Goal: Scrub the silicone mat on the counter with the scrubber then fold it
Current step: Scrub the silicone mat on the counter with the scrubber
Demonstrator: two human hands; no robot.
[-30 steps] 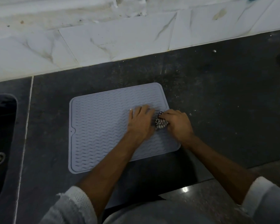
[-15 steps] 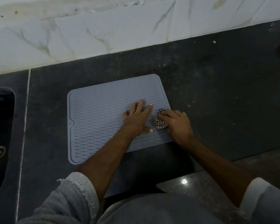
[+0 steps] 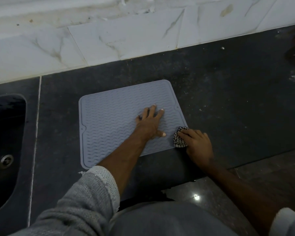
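the grey mat (image 3: 112,123) lies flat and unfolded on the dark counter (image 3: 228,103), its ribbed wavy face up, just right of the sink (image 3: 5,133) and in front of the white tiled wall (image 3: 126,38). the left hand (image 3: 149,122) rests palm down on the right half of the mat, its fingers (image 3: 153,108) straight and spread, holding nothing and seemingly pinning the mat in place. the right hand (image 3: 197,142) sits at the mat's near right corner, its fingers curled over a small checked scrubber (image 3: 179,138) that touches the mat's edge, partly on the mat and partly over the counter. judging from this, the scrubbing step is under way and not the folding: the scrubber is at one corner, and nothing in the view shows how much of the surface has been covered, since the mat looks the same all over, with no foam or wet streaks to read in the dim light. the far left half shows no sign of contact either way. what is left, as far as can be judged, is any remaining scrubbing, then putting the scrubber down and folding the mat, which has no corner lifted or creased yet.
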